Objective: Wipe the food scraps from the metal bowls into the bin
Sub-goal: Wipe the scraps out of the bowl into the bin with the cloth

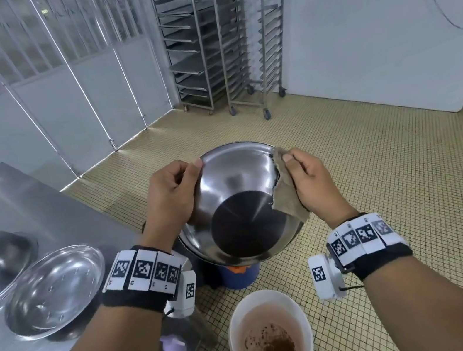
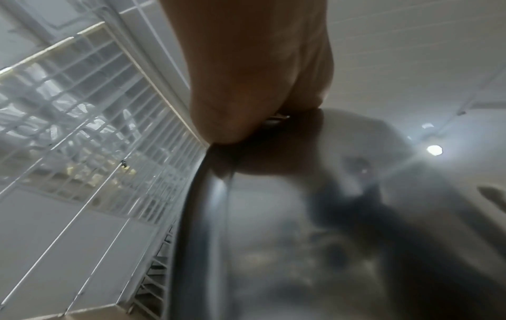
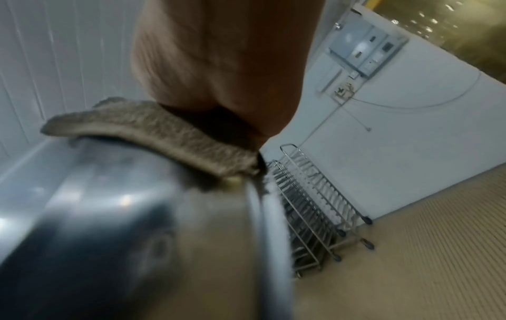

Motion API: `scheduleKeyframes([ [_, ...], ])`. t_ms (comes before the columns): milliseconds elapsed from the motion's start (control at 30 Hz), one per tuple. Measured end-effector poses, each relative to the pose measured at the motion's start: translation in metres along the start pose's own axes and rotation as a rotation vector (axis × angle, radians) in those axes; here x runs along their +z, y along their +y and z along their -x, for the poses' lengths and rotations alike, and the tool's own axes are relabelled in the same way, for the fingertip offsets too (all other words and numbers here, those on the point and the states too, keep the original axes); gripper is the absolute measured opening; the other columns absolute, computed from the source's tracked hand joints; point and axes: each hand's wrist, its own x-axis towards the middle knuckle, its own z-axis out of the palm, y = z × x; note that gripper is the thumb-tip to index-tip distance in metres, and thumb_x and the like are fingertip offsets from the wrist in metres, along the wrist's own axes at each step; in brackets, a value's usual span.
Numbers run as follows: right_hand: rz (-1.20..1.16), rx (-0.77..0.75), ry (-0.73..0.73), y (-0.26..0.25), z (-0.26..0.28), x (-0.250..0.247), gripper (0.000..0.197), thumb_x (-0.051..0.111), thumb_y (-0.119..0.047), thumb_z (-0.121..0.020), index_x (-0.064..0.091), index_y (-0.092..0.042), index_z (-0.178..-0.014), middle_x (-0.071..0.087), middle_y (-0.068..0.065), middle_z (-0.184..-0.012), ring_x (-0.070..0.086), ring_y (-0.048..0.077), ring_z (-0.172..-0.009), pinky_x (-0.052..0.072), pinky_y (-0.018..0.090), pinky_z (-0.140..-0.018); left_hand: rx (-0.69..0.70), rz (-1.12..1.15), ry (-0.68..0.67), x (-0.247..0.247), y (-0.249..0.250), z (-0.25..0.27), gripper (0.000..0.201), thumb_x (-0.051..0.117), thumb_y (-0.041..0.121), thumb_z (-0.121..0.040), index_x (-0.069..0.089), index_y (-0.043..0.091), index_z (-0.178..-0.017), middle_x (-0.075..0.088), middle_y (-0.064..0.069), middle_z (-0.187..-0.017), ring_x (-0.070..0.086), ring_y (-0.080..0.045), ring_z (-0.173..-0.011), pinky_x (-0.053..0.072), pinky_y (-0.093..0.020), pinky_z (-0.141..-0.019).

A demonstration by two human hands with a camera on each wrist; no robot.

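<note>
I hold a large metal bowl (image 1: pixel 238 202) tilted toward me above the floor. My left hand (image 1: pixel 173 193) grips its left rim, thumb on the inside edge. My right hand (image 1: pixel 305 180) pinches a tan cloth (image 1: pixel 286 193) against the bowl's right rim. The bowl's inside looks clean and shiny. Below it stands a blue bin (image 1: pixel 241 275), mostly hidden by the bowl. The left wrist view shows the thumb (image 2: pixel 246 86) on the bowl rim (image 2: pixel 197 194). In the right wrist view the cloth (image 3: pixel 153 134) drapes over the bowl's edge (image 3: pixel 268 216).
A white bucket (image 1: pixel 234 323) with brown liquid and scraps stands on the tiled floor near my feet. Three more metal bowls (image 1: pixel 55 290) sit on the steel table (image 1: pixel 12 201) at left. Wheeled tray racks (image 1: pixel 224 37) stand by the far wall.
</note>
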Motion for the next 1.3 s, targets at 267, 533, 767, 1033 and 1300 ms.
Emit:
scheduleKeyframes([
  [267, 0.2, -0.202, -0.141, -0.026, -0.015, -0.006, 0.022, 0.054, -0.027, -0.105, 0.061, -0.029, -0.084, 0.06, -0.013, -0.075, 0.056, 0.004, -0.068, 0.041, 0.016, -0.063, 0.086, -0.071, -0.063, 0.01, -0.002, 0.001, 0.031, 0.07, 0.036, -0.099, 0.07, 0.017, -0.075, 0.061, 0.007, -0.053, 0.052, -0.008, -0.048, 0.044, -0.03, -0.048],
  [533, 0.096, -0.044, -0.039, -0.005, -0.009, -0.002, 0.031, 0.048, -0.025, -0.107, 0.056, -0.022, -0.077, 0.056, -0.003, -0.072, 0.05, 0.008, -0.063, 0.041, 0.029, -0.061, 0.011, -0.013, 0.048, 0.005, -0.01, 0.002, 0.039, 0.067, 0.034, -0.101, 0.066, 0.006, -0.074, 0.05, 0.012, -0.044, 0.041, -0.002, -0.041, 0.034, -0.016, -0.042],
  [767, 0.365, -0.266, -0.193, -0.029, -0.023, -0.008, 0.02, 0.051, -0.031, -0.105, 0.061, -0.025, -0.089, 0.064, -0.009, -0.077, 0.061, 0.011, -0.069, 0.046, 0.027, -0.063, 0.065, -0.019, -0.061, 0.015, -0.003, 0.007, 0.033, 0.067, 0.028, -0.101, 0.069, 0.007, -0.076, 0.057, 0.01, -0.046, 0.046, -0.002, -0.039, 0.034, -0.012, -0.042],
  [1033, 0.196, -0.023, -0.077, 0.001, -0.004, -0.01, 0.033, 0.045, -0.031, -0.108, 0.054, -0.015, -0.081, 0.055, -0.002, -0.072, 0.047, 0.009, -0.062, 0.039, 0.027, -0.06, 0.011, 0.008, 0.053, 0.004, -0.009, 0.001, 0.037, 0.068, 0.032, -0.1, 0.067, 0.006, -0.073, 0.055, 0.011, -0.047, 0.045, -0.001, -0.042, 0.036, -0.014, -0.043],
  [1300, 0.368, -0.259, -0.218, -0.044, -0.022, -0.01, 0.012, 0.058, -0.033, -0.102, 0.063, -0.027, -0.092, 0.066, -0.009, -0.081, 0.062, 0.01, -0.074, 0.046, 0.025, -0.065, 0.018, -0.013, -0.097, 0.022, 0.0, 0.012, 0.031, 0.068, 0.033, -0.099, 0.07, 0.013, -0.076, 0.059, 0.009, -0.05, 0.047, -0.002, -0.043, 0.038, -0.016, -0.044],
])
